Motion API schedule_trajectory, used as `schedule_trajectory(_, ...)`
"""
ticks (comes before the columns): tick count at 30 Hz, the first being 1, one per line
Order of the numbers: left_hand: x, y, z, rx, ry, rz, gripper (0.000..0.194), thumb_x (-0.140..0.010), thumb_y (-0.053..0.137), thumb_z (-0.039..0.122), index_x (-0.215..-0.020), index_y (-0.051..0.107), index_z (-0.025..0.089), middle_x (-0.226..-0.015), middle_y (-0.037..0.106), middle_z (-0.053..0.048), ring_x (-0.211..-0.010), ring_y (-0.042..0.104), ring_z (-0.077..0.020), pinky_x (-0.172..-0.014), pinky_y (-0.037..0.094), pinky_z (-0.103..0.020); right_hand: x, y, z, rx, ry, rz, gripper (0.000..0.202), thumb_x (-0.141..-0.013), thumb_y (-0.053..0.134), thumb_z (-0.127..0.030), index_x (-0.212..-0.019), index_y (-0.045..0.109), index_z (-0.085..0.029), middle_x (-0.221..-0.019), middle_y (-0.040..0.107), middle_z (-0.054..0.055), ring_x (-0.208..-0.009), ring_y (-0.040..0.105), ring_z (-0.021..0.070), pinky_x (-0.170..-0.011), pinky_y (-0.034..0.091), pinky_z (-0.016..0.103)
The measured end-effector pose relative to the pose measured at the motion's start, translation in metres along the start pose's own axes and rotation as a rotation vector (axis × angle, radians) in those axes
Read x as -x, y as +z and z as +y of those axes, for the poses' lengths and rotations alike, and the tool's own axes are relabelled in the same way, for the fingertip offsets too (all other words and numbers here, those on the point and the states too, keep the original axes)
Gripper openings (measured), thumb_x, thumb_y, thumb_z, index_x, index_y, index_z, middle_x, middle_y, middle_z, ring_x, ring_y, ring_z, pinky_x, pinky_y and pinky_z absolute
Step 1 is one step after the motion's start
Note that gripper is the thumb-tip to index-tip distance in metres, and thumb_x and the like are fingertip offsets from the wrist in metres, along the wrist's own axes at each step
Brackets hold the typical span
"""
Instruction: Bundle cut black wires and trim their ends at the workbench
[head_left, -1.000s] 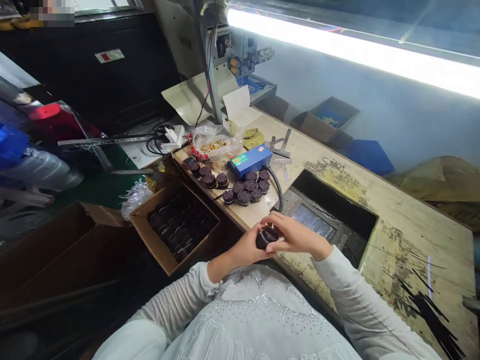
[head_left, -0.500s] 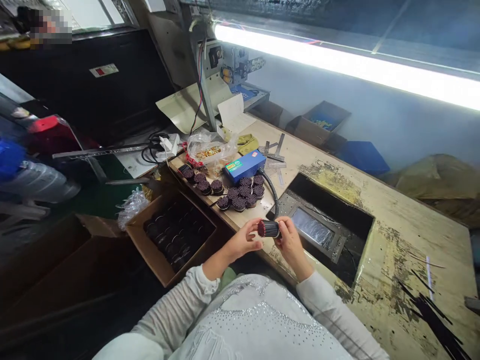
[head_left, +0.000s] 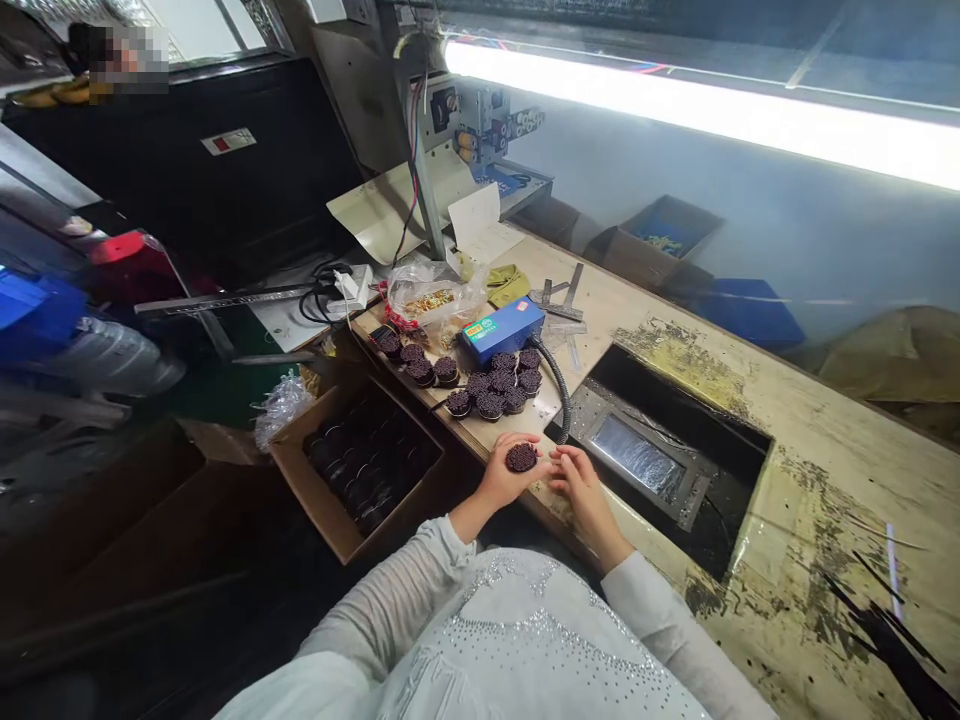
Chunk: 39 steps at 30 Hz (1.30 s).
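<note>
My left hand is wrapped round a bundle of thin black wire-like pieces, its round end of dark reddish tips turned up toward me. Close to its right side, my right hand has its fingers loosely apart and holds nothing that I can see. Its fingertips are beside the left thumb; whether they touch is unclear. Several similar bundles stand upright in a cluster on the wooden table, just beyond my hands. More bundles stand to their left.
A blue box-shaped device with a ribbed black hose sits behind the bundles. Right of my hands is a recess with a metal-framed panel. A cardboard box of dark bundles stands low at left. Loose black strands lie at far right.
The bundle has gone from lying sideways between both hands to end-up in my left hand. My right hand has let go of it. The view has shifted slightly left.
</note>
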<state>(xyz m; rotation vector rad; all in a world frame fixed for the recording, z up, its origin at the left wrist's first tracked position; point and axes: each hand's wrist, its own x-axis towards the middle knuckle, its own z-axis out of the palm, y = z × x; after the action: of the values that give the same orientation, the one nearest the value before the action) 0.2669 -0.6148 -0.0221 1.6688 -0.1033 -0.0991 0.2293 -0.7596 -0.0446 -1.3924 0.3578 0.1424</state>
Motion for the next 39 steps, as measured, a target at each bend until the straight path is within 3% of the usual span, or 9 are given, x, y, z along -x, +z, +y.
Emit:
schedule_trajectory(4,-0.013,-0.009,-0.016,-0.262,0.194,-0.169,0.020,-0.064,0.079,0.031,-0.080,0.071,0.022,-0.103,0.069,-0.009,-0.108,0.052,-0.0265,-0.101,0.036,-0.043,-0.011,-0.010,-0.008,0.157,-0.143,-0.020,0.039,-0.079,0.061,-0.057,-0.094,0.065,-0.021,-0.098,0.064,0.007,-0.088,0.059,0.0213,-0.075,0.051,0.036)
schedule_trajectory(7,-0.020,-0.009,-0.024,-0.381,0.237,-0.233,0.028,-0.065,0.078,0.036,-0.089,0.072,0.023,-0.107,0.069,-0.008,-0.112,0.049,-0.0280,-0.102,0.034,-0.045,-0.016,-0.006,-0.011,0.253,-0.316,-0.044,0.035,-0.082,0.060,-0.053,-0.092,0.071,-0.022,-0.101,0.065,0.008,-0.103,0.057,0.0239,-0.096,0.043,0.044)
schedule_trajectory(10,-0.023,-0.008,-0.030,-0.472,0.236,-0.258,0.038,-0.062,0.079,0.038,-0.096,0.071,0.024,-0.110,0.068,-0.006,-0.114,0.048,-0.0287,-0.102,0.034,-0.046,-0.020,0.003,-0.009,0.281,-0.351,-0.048,0.031,-0.083,0.060,-0.050,-0.093,0.073,-0.024,-0.108,0.065,0.009,-0.108,0.056,0.0249,-0.102,0.038,0.047)
schedule_trajectory(18,-0.026,-0.010,-0.037,-0.549,0.204,-0.274,0.045,-0.055,0.082,0.032,-0.096,0.070,0.023,-0.111,0.068,-0.005,-0.116,0.051,-0.0288,-0.101,0.036,-0.045,-0.029,0.018,0.004,0.180,-0.280,-0.019,0.026,-0.077,0.068,-0.048,-0.087,0.076,-0.025,-0.106,0.068,0.010,-0.106,0.059,0.0259,-0.102,0.039,0.048)
schedule_trajectory(32,-0.028,-0.010,-0.040,-0.583,0.161,-0.292,0.056,-0.054,0.082,0.030,-0.107,0.067,0.022,-0.112,0.065,-0.007,-0.119,0.050,-0.0302,-0.103,0.036,-0.045,-0.044,0.029,-0.001,0.182,-0.223,-0.009,0.026,-0.067,0.073,-0.048,-0.067,0.071,-0.022,-0.092,0.066,0.007,-0.093,0.060,0.0236,-0.092,0.043,0.041)
schedule_trajectory(39,-0.027,-0.010,-0.041,-0.592,0.168,-0.290,0.052,-0.055,0.080,0.028,-0.105,0.068,0.023,-0.112,0.066,-0.007,-0.119,0.049,-0.0299,-0.103,0.036,-0.046,-0.033,0.022,-0.007,0.271,-0.225,-0.087,0.030,-0.072,0.069,-0.048,-0.086,0.071,-0.022,-0.103,0.064,0.008,-0.100,0.058,0.0242,-0.086,0.046,0.037)
